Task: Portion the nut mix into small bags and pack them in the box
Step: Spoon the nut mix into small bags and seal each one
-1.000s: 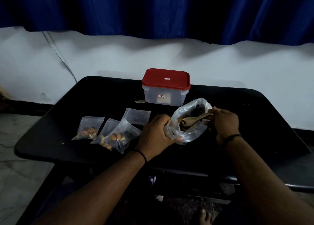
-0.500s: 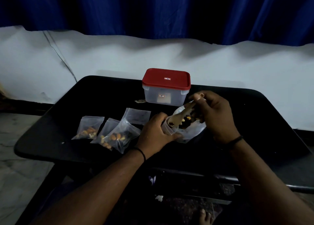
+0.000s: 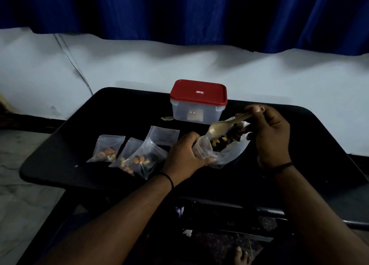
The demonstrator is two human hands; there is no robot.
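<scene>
My left hand (image 3: 184, 155) grips a small clear bag (image 3: 201, 147) by its mouth, just left of the big plastic bag of nut mix (image 3: 229, 144) lying open on the black table (image 3: 299, 144). My right hand (image 3: 271, 136) pinches the handle of a wooden spoon (image 3: 221, 125), its bowl tilted down over the small bag's mouth. Three small bags holding nuts (image 3: 106, 151) (image 3: 127, 160) (image 3: 146, 157) lie to the left, with an empty small bag (image 3: 164, 134) behind them. The clear box with a red lid (image 3: 198, 101) stands closed at the back.
A small scrap (image 3: 167, 118) lies left of the box. The table's front edge runs close to my forearms, and a white wall with a blue curtain rises behind. Floor shows at the left.
My right hand lifted the spoon out of the big nut bag and swung it up and left over the small bag in my left hand.
</scene>
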